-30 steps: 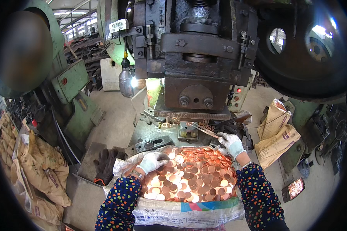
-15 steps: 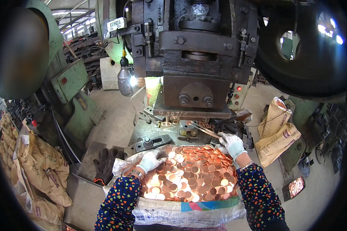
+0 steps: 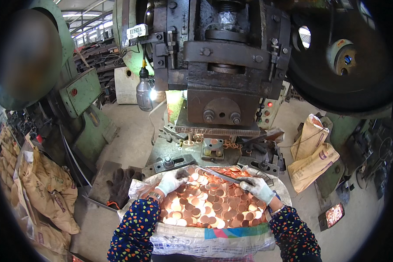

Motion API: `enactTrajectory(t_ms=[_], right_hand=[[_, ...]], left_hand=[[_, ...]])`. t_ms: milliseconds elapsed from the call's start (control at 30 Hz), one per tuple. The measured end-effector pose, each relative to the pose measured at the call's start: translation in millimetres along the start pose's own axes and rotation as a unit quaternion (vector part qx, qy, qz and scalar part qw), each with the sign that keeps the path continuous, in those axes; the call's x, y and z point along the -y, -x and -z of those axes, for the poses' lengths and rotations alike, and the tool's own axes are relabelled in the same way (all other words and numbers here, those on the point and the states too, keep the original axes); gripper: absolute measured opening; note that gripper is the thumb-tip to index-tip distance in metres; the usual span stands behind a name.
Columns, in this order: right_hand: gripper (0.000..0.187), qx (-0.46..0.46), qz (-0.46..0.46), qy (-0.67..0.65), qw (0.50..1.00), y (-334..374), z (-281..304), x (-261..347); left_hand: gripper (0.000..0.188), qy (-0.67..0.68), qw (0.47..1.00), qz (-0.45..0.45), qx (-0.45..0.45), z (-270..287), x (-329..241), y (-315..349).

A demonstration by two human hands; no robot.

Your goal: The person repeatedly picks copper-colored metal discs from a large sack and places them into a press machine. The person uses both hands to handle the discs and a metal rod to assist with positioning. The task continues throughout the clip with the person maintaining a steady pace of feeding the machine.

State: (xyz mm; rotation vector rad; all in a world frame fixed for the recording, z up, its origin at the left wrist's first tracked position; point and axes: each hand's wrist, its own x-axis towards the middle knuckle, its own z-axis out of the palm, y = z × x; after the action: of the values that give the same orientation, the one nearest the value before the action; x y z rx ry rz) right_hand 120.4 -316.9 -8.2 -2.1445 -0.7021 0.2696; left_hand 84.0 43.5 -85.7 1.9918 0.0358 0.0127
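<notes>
A pair of long metal tweezers (image 3: 222, 175) is gripped in my gloved right hand (image 3: 257, 187), slanting up and left over a heap of copper discs (image 3: 218, 203). My left hand (image 3: 172, 182), also in a white glove, rests at the left side of the heap with fingers curled together; whatever they hold is hidden. The discs lie in a white woven sack (image 3: 183, 242) with its mouth spread wide. Beyond the heap sits a small die block (image 3: 212, 149) with a round copper piece on its top, below the raised press ram (image 3: 222, 105).
Copper rings (image 3: 190, 142) lie around the die. A clamp bar (image 3: 174, 162) is bolted left of it. Dark gloves (image 3: 121, 185) rest on a metal ledge at left. A lamp (image 3: 144, 94) hangs beside the press. Paper sacks (image 3: 312, 168) stand at right, more (image 3: 48, 192) at left.
My right hand has drawn the tweezers back from the die to over the disc heap. A round copper piece now shows on the die. The left hand has barely moved. The flywheel has turned.
</notes>
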Motion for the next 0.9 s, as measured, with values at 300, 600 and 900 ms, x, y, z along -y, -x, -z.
enactTrajectory(t_ms=[300,600,900], right_hand=[[0.047,0.061,-0.014,-0.167,0.984,39.6,-23.6,14.1],[0.049,0.066,-0.032,-0.238,0.969,44.8,-42.7,34.1],[0.049,0.064,-0.032,-0.062,0.995,37.7,-3.7,25.0]], left_hand=[[0.028,-0.134,0.981,-0.134,-0.051,-0.4,-4.7,5.8],[0.03,-0.135,0.984,-0.112,-0.006,2.7,2.2,2.5],[0.031,-0.057,0.992,-0.043,-0.107,0.5,-4.4,2.2]])
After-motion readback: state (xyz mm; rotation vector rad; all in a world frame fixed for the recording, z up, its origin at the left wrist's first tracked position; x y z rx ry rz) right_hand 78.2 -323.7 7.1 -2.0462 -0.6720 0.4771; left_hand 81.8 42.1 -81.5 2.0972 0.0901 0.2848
